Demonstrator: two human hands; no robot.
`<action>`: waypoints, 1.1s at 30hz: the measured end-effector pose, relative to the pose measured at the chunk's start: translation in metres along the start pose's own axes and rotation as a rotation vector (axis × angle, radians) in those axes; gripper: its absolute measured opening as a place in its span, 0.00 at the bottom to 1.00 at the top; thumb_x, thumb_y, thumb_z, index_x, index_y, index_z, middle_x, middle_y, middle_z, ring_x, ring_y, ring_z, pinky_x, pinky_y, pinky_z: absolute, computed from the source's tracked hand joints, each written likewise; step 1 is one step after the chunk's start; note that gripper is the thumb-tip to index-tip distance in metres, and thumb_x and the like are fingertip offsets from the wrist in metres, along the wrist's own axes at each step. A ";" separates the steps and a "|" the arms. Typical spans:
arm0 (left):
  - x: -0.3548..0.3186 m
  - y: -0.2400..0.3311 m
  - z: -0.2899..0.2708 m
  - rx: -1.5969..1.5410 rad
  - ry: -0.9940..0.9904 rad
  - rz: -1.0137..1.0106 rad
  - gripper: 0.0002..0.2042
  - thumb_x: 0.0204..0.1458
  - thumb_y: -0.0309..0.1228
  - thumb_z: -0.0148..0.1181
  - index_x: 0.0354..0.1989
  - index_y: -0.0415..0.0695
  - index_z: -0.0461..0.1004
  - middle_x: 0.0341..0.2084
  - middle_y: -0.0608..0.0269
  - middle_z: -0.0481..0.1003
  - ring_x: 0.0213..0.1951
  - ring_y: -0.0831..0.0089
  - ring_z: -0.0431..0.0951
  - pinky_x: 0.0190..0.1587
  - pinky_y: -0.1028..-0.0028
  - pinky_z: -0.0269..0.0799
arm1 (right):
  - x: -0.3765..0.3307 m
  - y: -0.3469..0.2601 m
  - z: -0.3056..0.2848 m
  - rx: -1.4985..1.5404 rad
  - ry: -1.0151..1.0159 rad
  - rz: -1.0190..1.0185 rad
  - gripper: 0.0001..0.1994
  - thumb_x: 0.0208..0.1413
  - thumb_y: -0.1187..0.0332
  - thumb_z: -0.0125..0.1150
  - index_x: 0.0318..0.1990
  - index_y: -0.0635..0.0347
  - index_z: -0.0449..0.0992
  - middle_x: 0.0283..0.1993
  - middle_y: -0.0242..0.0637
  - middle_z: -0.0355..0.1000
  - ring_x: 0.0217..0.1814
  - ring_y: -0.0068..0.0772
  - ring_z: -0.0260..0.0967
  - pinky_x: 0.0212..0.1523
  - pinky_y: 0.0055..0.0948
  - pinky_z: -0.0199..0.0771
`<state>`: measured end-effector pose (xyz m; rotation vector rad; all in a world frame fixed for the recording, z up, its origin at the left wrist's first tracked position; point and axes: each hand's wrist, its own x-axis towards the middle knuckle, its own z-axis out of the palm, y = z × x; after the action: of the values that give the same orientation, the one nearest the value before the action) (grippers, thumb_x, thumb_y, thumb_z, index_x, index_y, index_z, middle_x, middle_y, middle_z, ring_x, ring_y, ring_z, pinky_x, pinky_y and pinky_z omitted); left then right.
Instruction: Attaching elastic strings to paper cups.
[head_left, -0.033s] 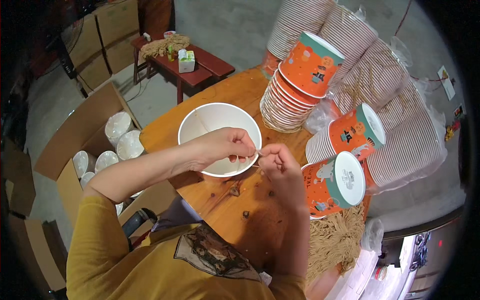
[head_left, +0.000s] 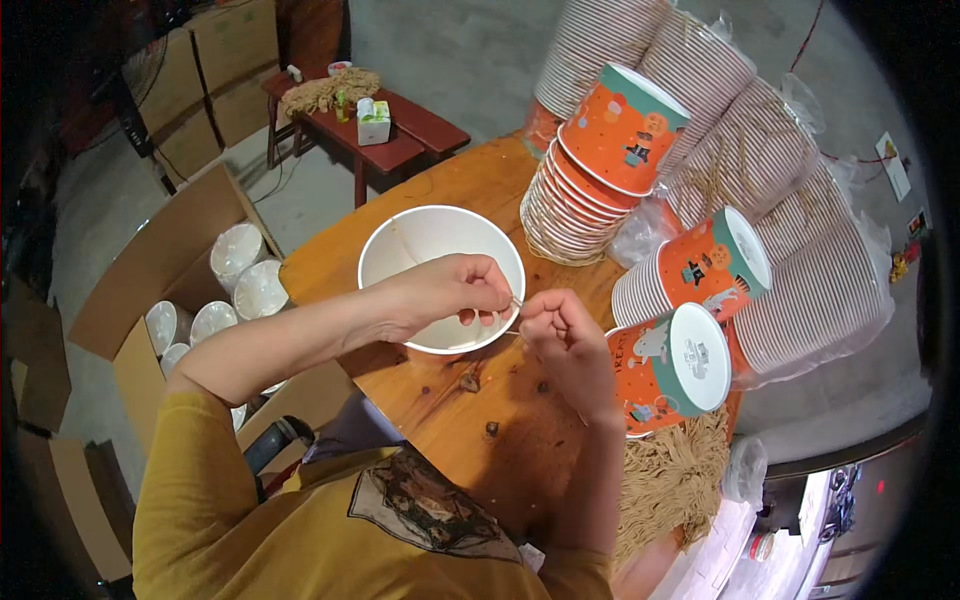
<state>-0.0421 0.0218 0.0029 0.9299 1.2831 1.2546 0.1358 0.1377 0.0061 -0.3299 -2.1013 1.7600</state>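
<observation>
A white paper bucket [head_left: 440,225] stands on the wooden table in front of me, its open mouth up. My left hand [head_left: 465,285] reaches over the mouth to the right side of the rim, its thumb and fingers pinched on a thin tan cord [head_left: 516,302]. Just outside the rim, my right hand [head_left: 565,330] pinches the same cord close to the left fingertips. Another bit of cord runs down the far inner wall of the bucket. My fingers hide how the cord passes through the rim.
Right of my hands lie orange printed buckets [head_left: 650,360], with a nested stack [head_left: 580,200] behind them. Tall bagged stacks [head_left: 810,290] line the table's right side. A bundle of tan cords [head_left: 675,480] hangs at the near right. An open carton [head_left: 170,250] at left holds several white buckets.
My right hand has moved very slightly right, away from the left fingertips, and a little more cord shows between them. The bucket has shifted a touch to the right.
</observation>
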 end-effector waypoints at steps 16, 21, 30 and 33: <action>-0.005 -0.002 0.012 0.067 -0.156 -0.035 0.07 0.58 0.31 0.56 0.36 0.40 0.75 0.28 0.73 0.72 0.28 0.87 0.66 0.33 0.84 0.65 | 0.020 0.001 0.001 -0.344 0.171 -0.138 0.02 0.56 0.75 0.57 0.35 0.64 0.73 0.32 0.30 0.65 0.25 0.15 0.57 0.27 0.18 0.61; -0.004 0.000 0.010 0.034 -0.145 -0.073 0.08 0.60 0.32 0.55 0.36 0.41 0.76 0.26 0.73 0.71 0.28 0.87 0.67 0.32 0.85 0.64 | 0.001 0.012 -0.008 -0.267 0.235 -0.219 0.03 0.54 0.77 0.61 0.35 0.62 0.73 0.36 0.33 0.64 0.27 0.16 0.59 0.29 0.17 0.62; -0.001 0.001 0.012 0.012 -0.118 -0.113 0.09 0.60 0.34 0.54 0.35 0.42 0.75 0.24 0.74 0.71 0.26 0.87 0.67 0.31 0.85 0.64 | -0.021 0.001 0.011 -0.528 0.169 -0.229 0.07 0.50 0.73 0.67 0.34 0.59 0.75 0.33 0.35 0.65 0.26 0.24 0.66 0.26 0.23 0.68; 0.000 0.001 0.010 -0.021 -0.134 -0.152 0.09 0.61 0.34 0.55 0.35 0.42 0.75 0.24 0.74 0.72 0.26 0.87 0.68 0.30 0.85 0.64 | -0.023 0.004 0.023 -0.359 0.192 -0.225 0.05 0.52 0.73 0.66 0.33 0.60 0.75 0.34 0.35 0.66 0.27 0.25 0.67 0.27 0.24 0.69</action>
<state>-0.0322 0.0239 0.0054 0.8698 1.2093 1.0689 0.1465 0.1087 -0.0045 -0.3284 -2.2084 1.1756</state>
